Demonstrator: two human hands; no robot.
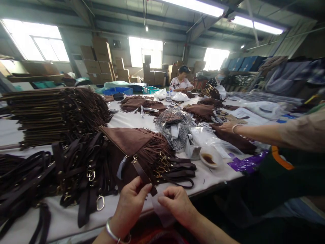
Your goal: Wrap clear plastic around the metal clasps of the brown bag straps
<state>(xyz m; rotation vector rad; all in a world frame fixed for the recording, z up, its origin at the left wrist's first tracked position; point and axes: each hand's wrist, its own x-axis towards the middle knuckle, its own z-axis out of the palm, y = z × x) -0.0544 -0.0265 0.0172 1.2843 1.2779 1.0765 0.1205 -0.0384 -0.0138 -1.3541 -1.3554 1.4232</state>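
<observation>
My left hand (130,205) pinches the end of a dark brown strap (141,172) that runs up to a brown fringed suede bag (134,142) lying on the white table (76,217). My right hand (176,202) is curled beside it, fingers closed on a thin clear strip (162,211) that hangs below the two hands. A silver bracelet circles my left wrist. Brass clips and more straps (175,171) lie at the bag's right side.
A tall stack of fringed bags (50,113) stands at left, loose dark straps (30,183) in front of it. A co-worker's arm (266,134) reaches in from the right over plastic bags and a small white dish (209,158). Other people sit at the far end.
</observation>
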